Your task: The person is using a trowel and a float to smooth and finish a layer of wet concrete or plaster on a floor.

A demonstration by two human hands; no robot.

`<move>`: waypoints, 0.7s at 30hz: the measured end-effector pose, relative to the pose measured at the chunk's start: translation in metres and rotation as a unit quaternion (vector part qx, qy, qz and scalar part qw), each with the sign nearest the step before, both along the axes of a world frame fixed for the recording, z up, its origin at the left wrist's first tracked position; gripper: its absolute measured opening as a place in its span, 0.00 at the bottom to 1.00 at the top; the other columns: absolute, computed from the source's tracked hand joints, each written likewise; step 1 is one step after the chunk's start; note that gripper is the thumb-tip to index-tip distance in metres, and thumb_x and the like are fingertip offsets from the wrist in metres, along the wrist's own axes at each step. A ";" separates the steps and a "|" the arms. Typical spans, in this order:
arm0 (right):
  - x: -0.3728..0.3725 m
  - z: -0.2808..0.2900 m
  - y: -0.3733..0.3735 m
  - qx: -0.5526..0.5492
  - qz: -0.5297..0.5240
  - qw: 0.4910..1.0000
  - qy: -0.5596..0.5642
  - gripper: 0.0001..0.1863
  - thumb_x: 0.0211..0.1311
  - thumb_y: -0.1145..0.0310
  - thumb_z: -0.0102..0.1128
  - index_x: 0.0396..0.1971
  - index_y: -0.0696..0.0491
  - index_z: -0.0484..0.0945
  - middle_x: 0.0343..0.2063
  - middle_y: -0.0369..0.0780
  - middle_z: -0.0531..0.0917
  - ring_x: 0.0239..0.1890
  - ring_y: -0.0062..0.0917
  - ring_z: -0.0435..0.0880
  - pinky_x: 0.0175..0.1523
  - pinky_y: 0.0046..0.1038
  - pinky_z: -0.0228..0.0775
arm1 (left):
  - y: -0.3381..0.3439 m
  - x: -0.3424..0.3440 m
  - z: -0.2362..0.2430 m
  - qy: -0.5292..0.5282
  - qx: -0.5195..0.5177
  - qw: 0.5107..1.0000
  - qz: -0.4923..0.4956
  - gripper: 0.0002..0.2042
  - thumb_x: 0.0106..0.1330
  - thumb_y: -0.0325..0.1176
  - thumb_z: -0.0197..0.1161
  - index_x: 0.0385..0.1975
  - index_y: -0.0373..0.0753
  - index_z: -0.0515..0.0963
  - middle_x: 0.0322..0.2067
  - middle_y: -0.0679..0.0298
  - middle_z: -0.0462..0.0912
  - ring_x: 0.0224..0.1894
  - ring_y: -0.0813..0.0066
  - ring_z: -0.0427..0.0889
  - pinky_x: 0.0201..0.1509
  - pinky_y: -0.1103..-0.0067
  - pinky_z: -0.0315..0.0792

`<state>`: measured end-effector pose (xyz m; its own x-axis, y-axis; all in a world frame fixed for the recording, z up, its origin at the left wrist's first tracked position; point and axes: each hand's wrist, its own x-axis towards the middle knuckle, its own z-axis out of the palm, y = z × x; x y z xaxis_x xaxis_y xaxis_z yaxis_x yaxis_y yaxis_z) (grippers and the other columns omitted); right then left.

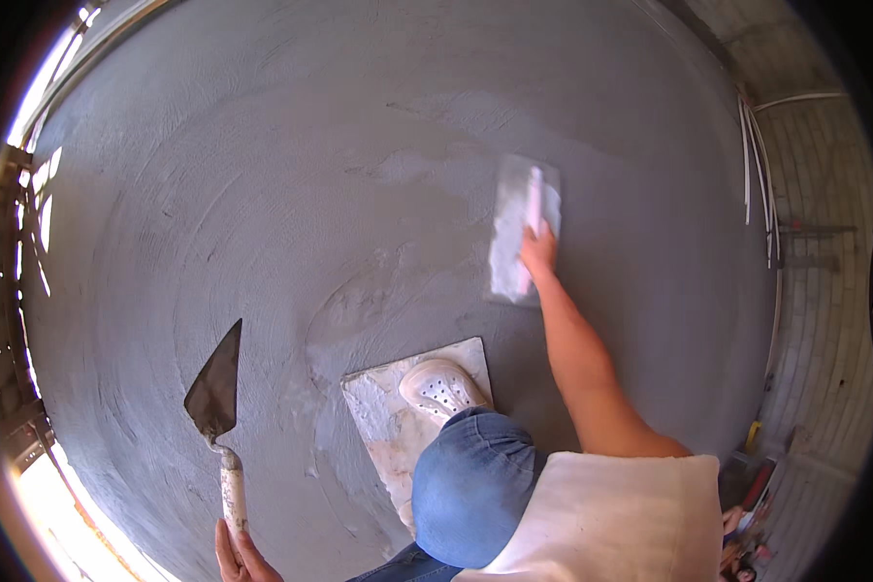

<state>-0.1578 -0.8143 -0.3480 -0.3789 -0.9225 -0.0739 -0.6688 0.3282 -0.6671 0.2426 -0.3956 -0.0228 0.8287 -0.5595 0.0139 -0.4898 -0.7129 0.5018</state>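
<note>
A wide layer of smooth grey cement (281, 165) with curved trowel marks spreads in front of me. On it, right of the middle, lies a rectangular finishing trowel (507, 233), slightly blurred, with a pale handle. My right hand (539, 248) is closed around the handle's near end, arm stretched out. At the lower left my left hand (245, 557) grips the worn white handle of a pointed trowel (216, 388). Its dark blade points away from me, apparently above the cement. My foot in a white clog (438, 386) rests on a cement-smeared board (373, 412), below my bent knee in jeans.
A pale block wall (824, 281) runs along the right, with thin white tubes (759, 165) near it. Wooden slats (8, 252) with bright light between them border the left side. Assorted objects, hard to make out, lie at the lower right.
</note>
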 end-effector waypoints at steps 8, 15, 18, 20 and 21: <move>-0.071 0.010 -0.020 -0.013 -0.124 0.905 -0.406 0.11 0.62 0.72 0.49 0.44 0.52 0.67 0.17 0.31 0.64 0.12 0.17 0.62 0.16 0.23 0.63 | -0.014 0.002 0.005 0.025 0.045 0.998 0.019 0.15 0.62 0.33 0.62 0.44 0.31 0.79 0.39 0.50 0.82 0.40 0.58 0.81 0.43 0.71 0.75; 0.090 0.029 -0.183 0.086 0.086 0.873 -0.472 0.14 0.60 0.68 0.53 0.46 0.48 0.66 0.19 0.30 0.63 0.15 0.14 0.61 0.17 0.22 0.62 | -0.003 0.003 0.004 0.027 0.094 0.995 0.027 0.15 0.62 0.33 0.61 0.45 0.32 0.78 0.38 0.50 0.82 0.36 0.61 0.82 0.39 0.73 0.76; 0.180 0.046 -0.204 0.133 0.198 0.864 -0.443 0.21 0.59 0.66 0.55 0.52 0.50 0.65 0.18 0.31 0.64 0.14 0.15 0.62 0.15 0.22 0.62 | -0.006 -0.005 0.003 0.038 0.081 0.995 0.054 0.15 0.62 0.33 0.61 0.45 0.32 0.79 0.36 0.51 0.83 0.34 0.62 0.82 0.37 0.74 0.76; 0.229 0.057 -0.205 0.139 0.251 0.869 -0.404 0.20 0.61 0.65 0.55 0.52 0.49 0.65 0.14 0.28 0.61 0.11 0.11 0.59 0.12 0.19 0.57 | -0.017 -0.009 0.002 0.041 0.072 0.995 0.057 0.15 0.62 0.34 0.62 0.45 0.33 0.79 0.36 0.51 0.83 0.33 0.63 0.82 0.35 0.74 0.76; 0.254 0.067 -0.197 0.153 0.291 0.859 -0.393 0.22 0.61 0.63 0.56 0.54 0.50 0.65 0.14 0.29 0.64 0.11 0.12 0.62 0.13 0.20 0.59 | -0.023 -0.009 0.006 0.019 0.063 0.997 0.037 0.14 0.62 0.34 0.61 0.44 0.33 0.79 0.35 0.52 0.83 0.33 0.64 0.82 0.35 0.74 0.76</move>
